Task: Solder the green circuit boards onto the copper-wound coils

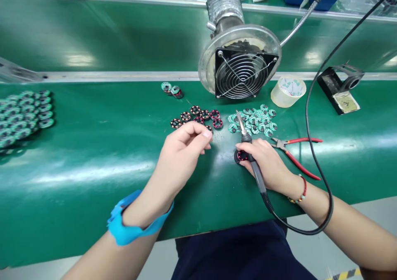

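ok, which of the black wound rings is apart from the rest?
The ring under the right hand, beside the soldering iron. It lies alone near the table edge; the other rings cluster farther back, by the left hand.

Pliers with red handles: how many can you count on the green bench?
1. The pliers lie on the bench just right of the right hand, near the black cable. None seem hidden.

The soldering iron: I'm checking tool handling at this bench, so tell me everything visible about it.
The soldering iron has a slim dark handle, a red collar near the front and a bare metal tip. It lies in the right hand, tilted, with its tip pointing up and away over the pile of small green round boards. A black cord runs from its rear, loops past the table edge and rises to the upper right. Whether the tip touches the boards cannot be told.
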A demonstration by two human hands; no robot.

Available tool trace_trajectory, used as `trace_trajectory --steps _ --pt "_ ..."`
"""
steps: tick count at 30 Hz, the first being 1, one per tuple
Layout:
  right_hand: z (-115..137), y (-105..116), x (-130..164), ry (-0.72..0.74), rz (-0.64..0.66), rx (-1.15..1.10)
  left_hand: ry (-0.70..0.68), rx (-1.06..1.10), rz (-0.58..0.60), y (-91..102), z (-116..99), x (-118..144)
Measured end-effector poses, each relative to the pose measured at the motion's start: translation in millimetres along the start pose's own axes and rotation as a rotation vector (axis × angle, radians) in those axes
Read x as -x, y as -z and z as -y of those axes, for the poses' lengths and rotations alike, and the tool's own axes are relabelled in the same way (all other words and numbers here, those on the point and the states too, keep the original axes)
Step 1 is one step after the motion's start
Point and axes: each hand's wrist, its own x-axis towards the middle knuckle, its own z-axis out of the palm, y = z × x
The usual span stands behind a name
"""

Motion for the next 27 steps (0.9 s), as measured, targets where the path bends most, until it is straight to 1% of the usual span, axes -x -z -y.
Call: trace_trajectory --steps 2,4,6,9,11,12,13,15,17,18,20,22,24,27 --pt "0 0 2 -0.017 -0.026 -0.045 -0.078 -0.209 0.085 -0.3 -4 -9" --pt "0 3 5 -0.016 -0.103 -0.109 -0.181 -0.459 0.193 -5.5 -6 -20" --pt "-1 7 7 -0.038 -0.195 -0.141 -0.297 -0.715 0.267 -15.5 -7 -31" --pt "-3 15 8 -0.082 -0.29 -0.171 -0.45 -1.066 0.3 -33.9 -4 -43" --pt "-6 18 7 -0.078 -0.32 -0.183 -0.488 -1.212 0.293 -43.0 -2 -46" --pt "-7 19 7 -0.07 -0.331 -0.179 -0.485 -1.24 0.283 -45.5 -2 -47" --pt "-8 20 7 -0.065 -0.338 -0.173 -0.475 -1.239 0.271 -46.3 -2 -46" --pt "-9 22 7 -0.063 -0.35 -0.151 -0.453 -1.17 0.23 -43.9 -3 -44" --pt "-7 22 6 -0.064 -0.355 -0.123 -0.401 -1.01 0.218 -38.3 -7 -40" --pt "-4 21 6 -0.061 -0.358 -0.105 -0.353 -0.891 0.242 -35.5 -9 -37" --pt "2 20 6 -0.036 -0.34 -0.072 -0.24 -0.633 0.325 -31.7 -14 -30" --pt "10 18 6 0.018 -0.302 -0.048 -0.153 -0.442 0.401 -31.1 -18 -21" --pt "17 16 8 0.067 -0.272 -0.031 -0.113 -0.362 0.44 -32.9 -21 -12" --pt "22 13 10 0.08 -0.282 0.019 -0.052 -0.297 0.512 -34.3 -21 -4"
